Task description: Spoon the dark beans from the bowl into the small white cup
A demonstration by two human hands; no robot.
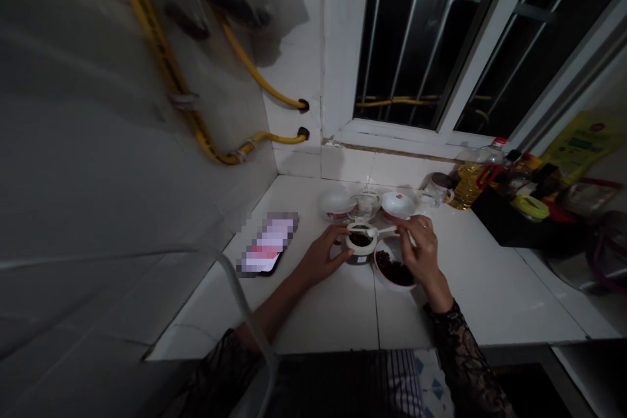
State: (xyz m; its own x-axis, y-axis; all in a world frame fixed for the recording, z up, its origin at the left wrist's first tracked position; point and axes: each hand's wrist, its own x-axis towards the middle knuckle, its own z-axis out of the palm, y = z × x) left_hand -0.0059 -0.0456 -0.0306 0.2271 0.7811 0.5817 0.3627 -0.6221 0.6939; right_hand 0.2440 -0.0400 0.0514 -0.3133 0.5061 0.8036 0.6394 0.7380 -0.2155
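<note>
My left hand (327, 252) curls round the left side of a small jar (361, 252) with a pale rim and dark contents. Between the thumb and fingers of my right hand (420, 249) is the handle of a small white spoon (386, 230), its bowl end over the jar's mouth. Under my right hand stands a white bowl (380, 274) holding dark, crumbly pieces; the hand hides part of it. Behind the jar, a clear glass lid (365, 204) appears tilted up at its back edge.
Two white bowls, a left one (335, 204) and a right one (398, 205), stand at the back. A lit phone (268, 245) lies left. Rightward are a glass jar (435, 191), an oil bottle (467, 183) and a black box (504, 222) of condiments. Yellow pipe (196, 121) runs along the wall.
</note>
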